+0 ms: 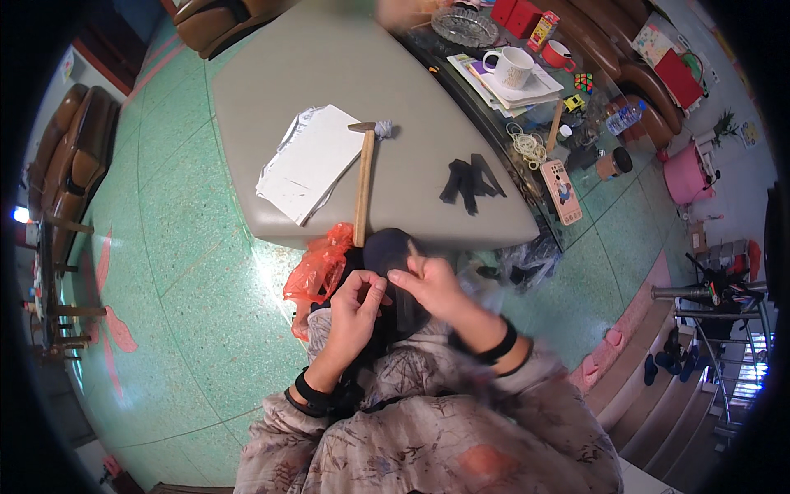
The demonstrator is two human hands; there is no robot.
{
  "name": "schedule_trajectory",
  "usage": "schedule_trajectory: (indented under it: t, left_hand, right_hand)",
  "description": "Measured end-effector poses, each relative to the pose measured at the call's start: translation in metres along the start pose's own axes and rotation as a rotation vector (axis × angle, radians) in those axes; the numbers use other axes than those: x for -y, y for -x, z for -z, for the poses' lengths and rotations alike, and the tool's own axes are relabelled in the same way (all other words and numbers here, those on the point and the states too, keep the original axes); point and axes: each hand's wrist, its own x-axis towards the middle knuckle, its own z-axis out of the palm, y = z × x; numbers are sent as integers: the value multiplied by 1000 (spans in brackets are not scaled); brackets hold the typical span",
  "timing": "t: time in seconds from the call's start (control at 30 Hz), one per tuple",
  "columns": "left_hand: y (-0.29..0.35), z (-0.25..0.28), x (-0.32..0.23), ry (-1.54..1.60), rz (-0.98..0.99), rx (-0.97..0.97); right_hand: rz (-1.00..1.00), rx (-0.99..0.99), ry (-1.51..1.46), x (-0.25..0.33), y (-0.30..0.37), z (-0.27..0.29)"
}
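Observation:
My left hand (355, 306) and my right hand (431, 285) meet above my lap, thumbs and fingertips pinched close together. Whatever they hold is too small to make out. Just beyond the fingers is a dark blue rounded thing (387, 247), its lower part hidden behind my hands. Left of it hangs a crumpled orange-red plastic bag (319, 267). A hammer (363, 181) with a wooden handle lies on the padded grey bench (304, 74), its head touching a stack of white sheets (309, 160). Several black strips (471, 183) lie on the bench's right side.
At the right, a glass table (597, 99) holds a white mug (510, 67), a red cup (559, 55), a glass ashtray (465, 27), a phone case (562, 192) and light cord (527, 146). Clear plastic (527, 267) sits under the bench's corner. Steps (658, 407) descend lower right.

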Motion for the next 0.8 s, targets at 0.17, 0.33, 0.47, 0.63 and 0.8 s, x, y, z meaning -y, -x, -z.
schedule_trajectory:
  t: [0.17, 0.33, 0.47, 0.63, 0.8]
  left_hand:
    - [-6, 0, 6, -387, -288, -92]
    - [-9, 6, 9, -299, -298, 48]
    - [-7, 5, 3, 25, -28, 132]
    - [-3, 0, 7, 266, 5, 17]
    - [-5, -5, 9, 438, 39, -14]
  right_hand:
    - [78, -12, 44, -5, 2, 2]
    - [-264, 246, -230, 10, -1, 19]
    - [-97, 145, -356, 2, 0, 8]
    - [-124, 94, -354, -5, 2, 9]
    - [-261, 71, -662, -4, -5, 11]
